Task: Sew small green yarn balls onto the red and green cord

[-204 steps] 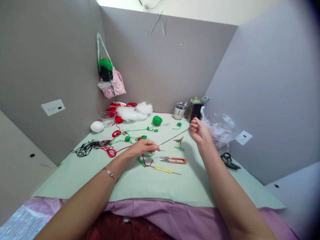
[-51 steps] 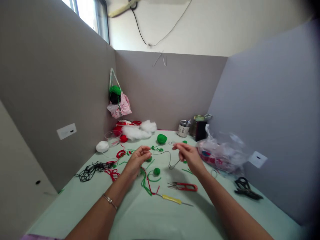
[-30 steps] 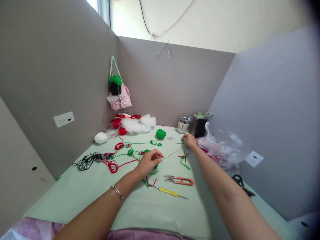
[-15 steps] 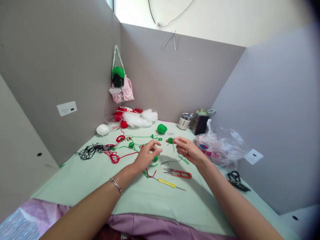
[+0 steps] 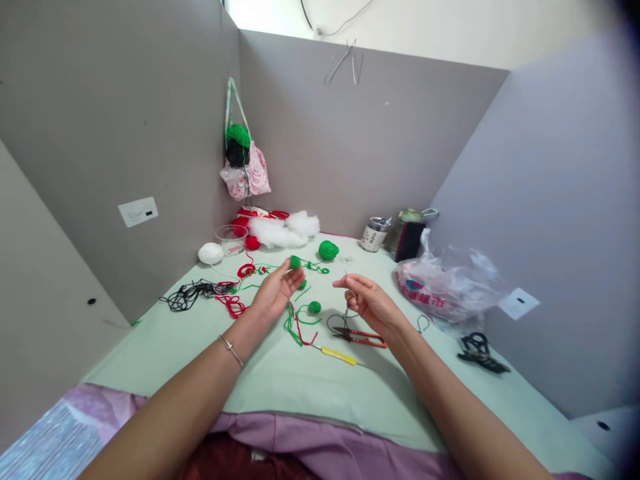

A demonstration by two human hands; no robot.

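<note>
My left hand (image 5: 277, 288) is turned partly palm up. Between its thumb and fingertips sits a small round green crocheted piece (image 5: 295, 263). My right hand (image 5: 369, 299) is closed in a pinch on what looks like a thin needle (image 5: 346, 273), with dark thread hanging below the fingers. Below that hand, red-handled thread snips (image 5: 361, 337) lie on the table. A yellow-handled crochet hook (image 5: 339, 356) rests nearer to me. Another small green piece (image 5: 314, 307) lies between the hands, beside green and red yarn tails (image 5: 296, 328).
A green yarn ball (image 5: 329, 251), white stuffing (image 5: 283, 231), a clear tub (image 5: 232, 241) and a white yarn ball (image 5: 211, 253) stand farther back. Black yarn (image 5: 190, 295) lies left. At right are a plastic bag (image 5: 445, 277), a can (image 5: 375, 235) and a black hair clip (image 5: 481, 353). Grey partitions (image 5: 350, 133) enclose the table.
The green crocheted piece has passed from my right hand to my left, which has turned palm up and moved left. My right hand is now apart from it. The view has shifted slightly.
</note>
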